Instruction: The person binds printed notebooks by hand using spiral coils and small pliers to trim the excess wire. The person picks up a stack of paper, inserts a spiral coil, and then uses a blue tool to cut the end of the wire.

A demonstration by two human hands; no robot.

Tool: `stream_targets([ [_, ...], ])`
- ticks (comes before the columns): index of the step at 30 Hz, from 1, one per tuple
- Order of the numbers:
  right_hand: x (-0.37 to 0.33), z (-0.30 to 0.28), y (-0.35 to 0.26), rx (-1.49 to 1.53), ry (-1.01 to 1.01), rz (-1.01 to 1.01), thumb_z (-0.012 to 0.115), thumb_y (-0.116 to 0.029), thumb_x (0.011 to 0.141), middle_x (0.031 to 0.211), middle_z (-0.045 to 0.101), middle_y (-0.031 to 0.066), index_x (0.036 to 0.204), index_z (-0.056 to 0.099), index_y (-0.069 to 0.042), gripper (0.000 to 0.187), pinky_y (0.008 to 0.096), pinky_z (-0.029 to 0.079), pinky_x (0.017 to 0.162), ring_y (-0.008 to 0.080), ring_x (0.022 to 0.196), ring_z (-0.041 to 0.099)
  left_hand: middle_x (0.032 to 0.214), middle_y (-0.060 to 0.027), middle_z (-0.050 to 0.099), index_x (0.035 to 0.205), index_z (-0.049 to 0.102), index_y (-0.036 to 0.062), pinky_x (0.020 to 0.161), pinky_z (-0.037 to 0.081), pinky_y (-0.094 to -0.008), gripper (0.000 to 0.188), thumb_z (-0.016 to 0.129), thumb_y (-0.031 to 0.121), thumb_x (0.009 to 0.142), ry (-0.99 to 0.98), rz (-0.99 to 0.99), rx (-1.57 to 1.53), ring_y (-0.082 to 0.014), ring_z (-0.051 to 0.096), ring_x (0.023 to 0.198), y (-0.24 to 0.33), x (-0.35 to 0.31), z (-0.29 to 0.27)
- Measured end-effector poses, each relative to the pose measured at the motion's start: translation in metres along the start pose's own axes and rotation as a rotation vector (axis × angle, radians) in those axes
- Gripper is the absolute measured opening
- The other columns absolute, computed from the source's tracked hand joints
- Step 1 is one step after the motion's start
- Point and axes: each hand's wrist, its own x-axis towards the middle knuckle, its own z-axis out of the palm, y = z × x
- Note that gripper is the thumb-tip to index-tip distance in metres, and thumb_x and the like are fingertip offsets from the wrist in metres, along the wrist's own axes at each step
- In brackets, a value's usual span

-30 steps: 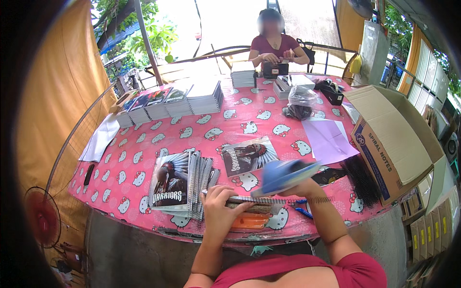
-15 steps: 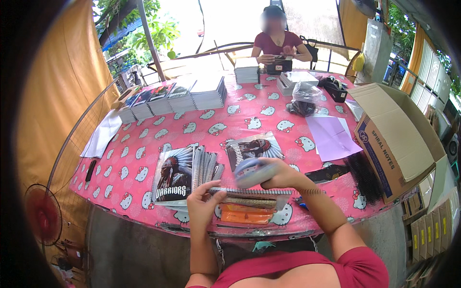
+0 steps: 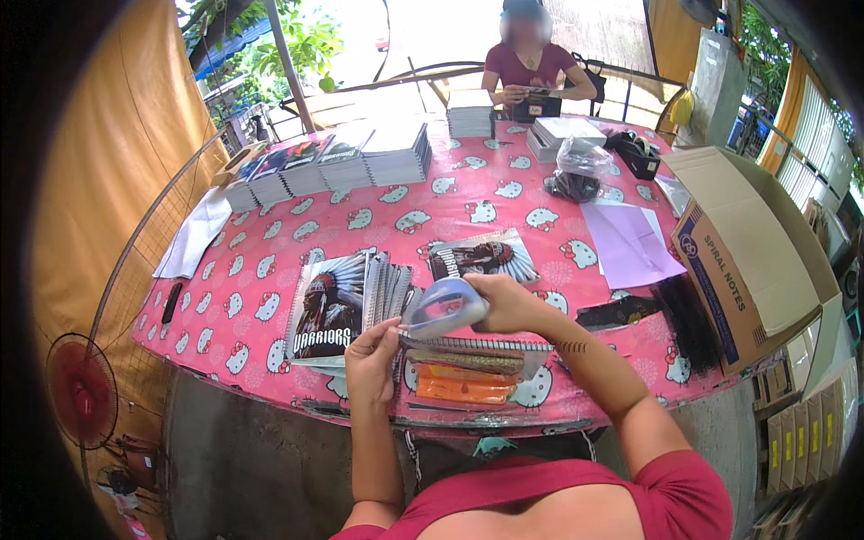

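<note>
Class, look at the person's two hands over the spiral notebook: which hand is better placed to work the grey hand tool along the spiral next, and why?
Right. The right hand already grips the grey hand tool at the notebook's spiral edge, while the left hand pinches that edge's end, likely steadying it.

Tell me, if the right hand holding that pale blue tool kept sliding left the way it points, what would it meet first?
Most likely the left hand, which pinches the spiral-bound notebook just left of the pale blue tool in the right hand. Depth is hard to judge here.

Two hands (image 3: 373, 360), one cardboard box (image 3: 747, 261), one red fan (image 3: 81, 391), two people
</note>
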Motion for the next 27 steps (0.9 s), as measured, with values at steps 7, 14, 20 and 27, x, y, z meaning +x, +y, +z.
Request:
stream_targets([
  [7, 0.000, 0.005, 0.019, -0.179, 0.038, -0.076, 0.070, -0.010, 0.063, 0.096, 0.065, 0.0174, 0.105, 0.059, -0.006, 0.043, 0.0435, 0.051, 0.075, 0.0343, 0.092, 0.064, 0.092, -0.0090, 0.069, 0.102, 0.067, -0.0051, 0.073, 0.048, -0.0213, 0.019, 0.068, 0.006, 0.086, 0.029, 0.044, -0.043, -0.0100, 0.062, 0.078, -0.001, -0.004, 0.001],
  [14, -0.089, -0.088, 0.134, -0.839, 0.398, 0.572, 0.064, -0.011, 0.077, 0.112, 0.057, 0.0208, 0.116, 0.053, 0.001, 0.042, 0.0469, 0.048, 0.084, 0.0375, 0.103, 0.057, 0.090, -0.0066, 0.068, 0.099, 0.065, -0.0029, 0.071, 0.047, -0.0203, 0.016, 0.068, 0.009, 0.087, -0.063, 0.075, -0.098, -0.0084, 0.060, 0.077, -0.014, 0.005, 0.012],
  [20, -0.096, -0.075, -0.017, -0.155, 0.564, 0.176, 0.076, -0.019, 0.073, 0.118, 0.054, 0.0206, 0.110, 0.059, -0.002, 0.044, 0.0392, 0.042, 0.095, 0.0340, 0.113, 0.052, 0.084, -0.0019, 0.066, 0.088, 0.067, 0.0014, 0.068, 0.048, -0.0220, 0.010, 0.073, 0.003, 0.080, -0.068, 0.291, 0.246, -0.0078, 0.059, 0.074, 0.012, -0.017, 0.080],
  [27, -0.098, -0.024, -0.089, -0.022, 0.410, -0.125, 0.080, -0.014, 0.071, 0.086, 0.057, 0.0097, 0.103, 0.060, -0.004, 0.039, 0.0308, 0.048, 0.067, 0.0192, 0.075, 0.059, 0.091, -0.0105, 0.069, 0.094, 0.069, -0.0020, 0.070, 0.050, -0.0240, 0.017, 0.073, 0.007, 0.080, -0.533, 0.359, 0.484, -0.0132, 0.065, 0.080, 0.037, -0.035, 0.128],
])
